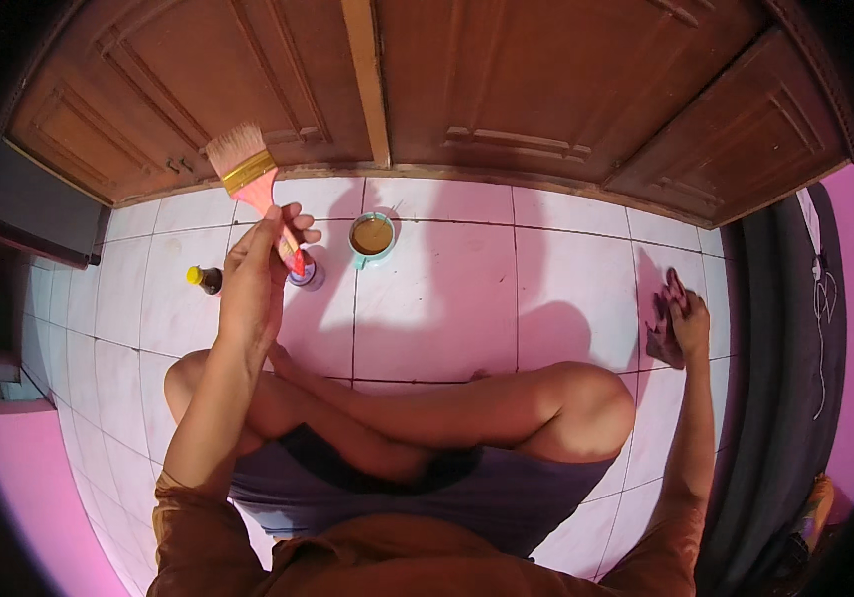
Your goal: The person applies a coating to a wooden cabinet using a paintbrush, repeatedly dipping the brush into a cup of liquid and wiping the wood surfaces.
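Observation:
My left hand (260, 271) is raised and grips a flat paintbrush (250, 169) by its red handle, with the pale bristles and gold band pointing up toward the wooden door (546, 90). Just beyond that hand, a small round tin (306, 277) sits on the tiled floor, partly hidden by the fingers. A teal cup (372, 238) of brown liquid stands a little to its right. My right hand (679, 320) rests flat on the floor at the right, fingers spread, holding nothing. I sit cross-legged, knees in the middle of the view.
A small dark bottle with a yellow cap (205, 279) lies on the white tiles (447, 289) to the left. Brown panelled doors run across the top. Pink walls stand at both sides, and a dark mat (785, 398) lies along the right.

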`<state>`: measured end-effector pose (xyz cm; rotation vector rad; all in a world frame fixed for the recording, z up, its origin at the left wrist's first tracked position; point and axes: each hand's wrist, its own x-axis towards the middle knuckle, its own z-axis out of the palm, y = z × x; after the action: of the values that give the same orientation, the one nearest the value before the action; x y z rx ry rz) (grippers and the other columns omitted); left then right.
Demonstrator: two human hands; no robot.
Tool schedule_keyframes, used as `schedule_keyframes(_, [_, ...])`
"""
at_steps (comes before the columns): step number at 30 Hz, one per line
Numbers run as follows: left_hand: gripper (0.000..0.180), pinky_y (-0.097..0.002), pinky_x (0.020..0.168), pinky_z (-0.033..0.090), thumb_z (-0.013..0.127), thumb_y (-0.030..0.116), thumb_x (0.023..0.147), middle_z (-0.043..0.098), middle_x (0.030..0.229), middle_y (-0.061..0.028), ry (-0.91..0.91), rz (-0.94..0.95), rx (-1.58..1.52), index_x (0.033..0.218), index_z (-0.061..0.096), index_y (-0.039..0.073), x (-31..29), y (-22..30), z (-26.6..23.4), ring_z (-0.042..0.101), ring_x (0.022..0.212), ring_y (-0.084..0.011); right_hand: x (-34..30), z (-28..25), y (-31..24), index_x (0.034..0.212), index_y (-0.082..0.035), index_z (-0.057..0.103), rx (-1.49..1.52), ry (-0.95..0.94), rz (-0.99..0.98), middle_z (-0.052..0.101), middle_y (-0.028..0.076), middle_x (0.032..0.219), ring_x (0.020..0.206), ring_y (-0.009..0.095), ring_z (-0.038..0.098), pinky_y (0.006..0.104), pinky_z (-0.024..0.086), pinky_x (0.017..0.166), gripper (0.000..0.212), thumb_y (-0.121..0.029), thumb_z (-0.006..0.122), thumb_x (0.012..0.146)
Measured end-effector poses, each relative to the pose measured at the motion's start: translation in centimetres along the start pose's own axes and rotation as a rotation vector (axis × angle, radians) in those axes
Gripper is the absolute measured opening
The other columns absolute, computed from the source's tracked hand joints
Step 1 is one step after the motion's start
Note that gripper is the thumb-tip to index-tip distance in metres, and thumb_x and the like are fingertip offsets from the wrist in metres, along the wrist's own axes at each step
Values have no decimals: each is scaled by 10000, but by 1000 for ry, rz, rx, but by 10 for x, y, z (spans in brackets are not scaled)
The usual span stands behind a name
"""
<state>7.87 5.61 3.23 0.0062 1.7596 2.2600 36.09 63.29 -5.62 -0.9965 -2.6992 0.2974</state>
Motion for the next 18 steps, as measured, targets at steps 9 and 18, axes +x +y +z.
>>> schedule_keyframes(9, [363, -282, 794, 516, 570, 307, 1036, 729, 996, -85, 42, 41, -60, 1175, 672, -12, 4, -12, -17, 694, 896, -148, 20, 45, -293, 1239, -197, 700, -96, -448, -676, 678, 121, 1163, 1157, 305, 591, 404, 511, 981, 446, -323, 723, 812])
schedule_keyframes(18, [349, -332, 855, 522, 578, 278, 1028, 720, 960, -130, -35, -48, -160, 1096, 688, -46, 0, 0, -32, 685, 879, -208, -12, 179, -364, 1198, -228, 674, -248, -346, -797, 662, 15, 1199, 1150, 262, 605, 361, 542, 920, 360, -127, 648, 854])
